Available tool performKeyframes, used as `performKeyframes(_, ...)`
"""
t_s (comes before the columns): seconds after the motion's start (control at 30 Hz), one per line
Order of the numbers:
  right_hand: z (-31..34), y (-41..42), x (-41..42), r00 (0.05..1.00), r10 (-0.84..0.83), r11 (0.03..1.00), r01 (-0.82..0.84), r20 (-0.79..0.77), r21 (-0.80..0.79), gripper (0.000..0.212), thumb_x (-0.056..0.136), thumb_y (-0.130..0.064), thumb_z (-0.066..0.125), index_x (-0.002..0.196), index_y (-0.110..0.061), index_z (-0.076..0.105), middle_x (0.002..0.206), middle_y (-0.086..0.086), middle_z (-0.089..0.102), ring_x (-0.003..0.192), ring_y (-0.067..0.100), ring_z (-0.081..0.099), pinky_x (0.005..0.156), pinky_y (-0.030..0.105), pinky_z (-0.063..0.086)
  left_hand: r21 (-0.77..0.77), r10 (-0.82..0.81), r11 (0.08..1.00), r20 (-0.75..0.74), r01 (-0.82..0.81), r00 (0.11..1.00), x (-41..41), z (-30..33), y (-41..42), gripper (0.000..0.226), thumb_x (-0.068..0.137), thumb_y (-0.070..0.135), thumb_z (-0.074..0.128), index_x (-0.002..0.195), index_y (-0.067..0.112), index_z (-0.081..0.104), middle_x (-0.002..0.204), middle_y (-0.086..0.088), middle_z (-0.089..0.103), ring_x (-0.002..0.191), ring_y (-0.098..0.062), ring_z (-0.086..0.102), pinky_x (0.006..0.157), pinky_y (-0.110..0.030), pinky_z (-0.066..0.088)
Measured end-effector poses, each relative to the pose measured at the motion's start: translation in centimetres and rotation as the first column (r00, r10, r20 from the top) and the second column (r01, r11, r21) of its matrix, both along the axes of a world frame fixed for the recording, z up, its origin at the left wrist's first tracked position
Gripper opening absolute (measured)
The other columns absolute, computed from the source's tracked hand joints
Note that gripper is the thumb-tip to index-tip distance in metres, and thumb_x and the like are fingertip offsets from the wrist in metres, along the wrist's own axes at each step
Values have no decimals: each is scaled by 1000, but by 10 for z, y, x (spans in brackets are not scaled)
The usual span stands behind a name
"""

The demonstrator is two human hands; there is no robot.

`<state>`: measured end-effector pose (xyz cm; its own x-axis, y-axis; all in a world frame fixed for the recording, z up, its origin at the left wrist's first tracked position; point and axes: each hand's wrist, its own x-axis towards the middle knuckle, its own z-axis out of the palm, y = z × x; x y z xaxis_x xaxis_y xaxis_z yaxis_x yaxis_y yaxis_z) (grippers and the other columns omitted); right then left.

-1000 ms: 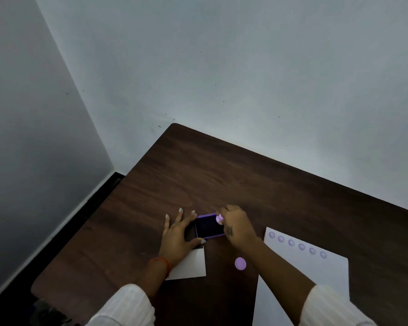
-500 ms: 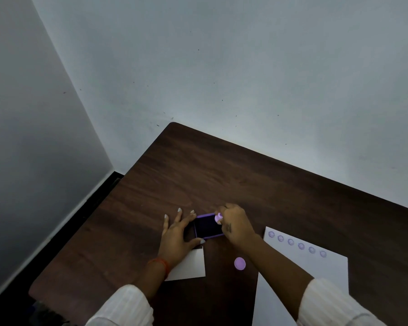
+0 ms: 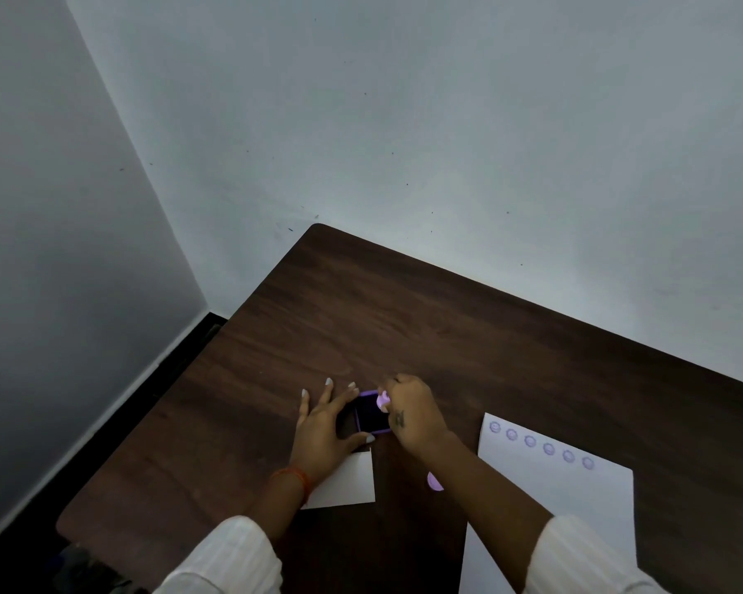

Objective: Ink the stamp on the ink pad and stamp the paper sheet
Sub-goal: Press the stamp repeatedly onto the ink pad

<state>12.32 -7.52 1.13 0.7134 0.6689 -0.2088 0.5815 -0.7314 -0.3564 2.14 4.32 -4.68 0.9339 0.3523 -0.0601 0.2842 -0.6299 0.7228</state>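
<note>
Nothing's really moved since a second ago, both hands sit where they were, only the head camera drifts a bit. Right-hand fingers (image 3: 388, 385) are pinched around the little lilac stamp (image 3: 382, 401), pressing it onto the far right part of the ink pad (image 3: 372, 415). Left hand (image 3: 324, 426) lies spread and flat, thumb and forefinger bracketing the pad's left side to steady it.

So I'd say we're mid-inking. Next up: lift the stamp straight off, carry it right to the paper sheet (image 3: 567, 499) and land it past the row of six prints (image 3: 540, 445).

Can't see the stamp face or how much ink it's taken. A lilac disc (image 3: 434, 482), maybe a cap, is half hidden by the right forearm; the small white card (image 3: 346, 484) is partly under the left wrist.
</note>
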Motion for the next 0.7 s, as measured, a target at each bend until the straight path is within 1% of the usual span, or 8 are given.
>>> performKeyframes(0.1,0,6,4,1000,24,997,-24,-4,-69,22,91,-9,48,110,-2,57,117,17,59,107,28,55,93,36,47,-3,2,1000,9,-2,1000,0,0,0,71,73,42,70,135,29,37,149,4,35,144,-16,7,113,-40,-14)
performKeyframes(0.13,0,4,4,998,67,995,-66,15,-78,24,89,-9,51,112,-3,55,120,17,57,110,28,53,94,36,47,-5,4,1000,10,-4,1000,0,-1,0,71,73,42,70,135,29,37,149,4,35,144,-15,7,114,-40,-14)
performKeyframes(0.2,-1,-3,3,974,214,971,-203,74,-129,32,88,-9,53,119,-4,49,125,17,52,116,29,47,97,38,44,-3,10,1000,9,-10,1000,1,0,0,71,73,41,71,135,28,37,149,5,34,143,-15,7,114,-40,-14)
performKeyframes(0.27,1,-7,6,957,273,956,-259,95,-136,32,90,-9,49,121,-4,46,127,17,50,117,29,45,98,38,42,0,10,1000,5,-10,1000,1,0,-1,72,73,41,71,135,28,37,149,5,34,144,-15,6,114,-39,-15)
performKeyframes(0.43,-1,-6,2,988,138,990,-138,71,-7,22,89,-7,51,111,-5,55,118,15,57,111,27,50,94,36,45,5,9,1000,-7,-9,1000,1,1,-2,72,74,41,70,136,29,35,150,5,33,144,-15,6,113,-40,-14)
performKeyframes(0.53,4,1,7,993,109,994,-107,43,-33,17,89,-7,49,102,-3,59,111,17,60,104,30,54,89,38,45,0,5,1000,-10,-5,1000,1,3,-1,71,74,40,70,135,29,36,150,5,33,144,-15,6,113,-40,-15)
performKeyframes(0.6,7,7,9,993,118,991,-116,30,-60,16,89,-8,49,100,-2,60,110,17,60,102,32,55,87,39,45,1,-1,1000,-13,1,1000,1,4,0,70,75,39,70,135,29,36,150,5,34,144,-16,7,114,-40,-14)
performKeyframes(0.7,-2,6,-4,975,213,977,-213,63,-20,19,84,-4,53,102,-2,59,109,18,60,101,32,54,82,36,43,10,3,1000,-17,-2,1000,1,4,-1,69,76,38,69,135,29,37,150,5,34,144,-16,6,114,-41,-13)
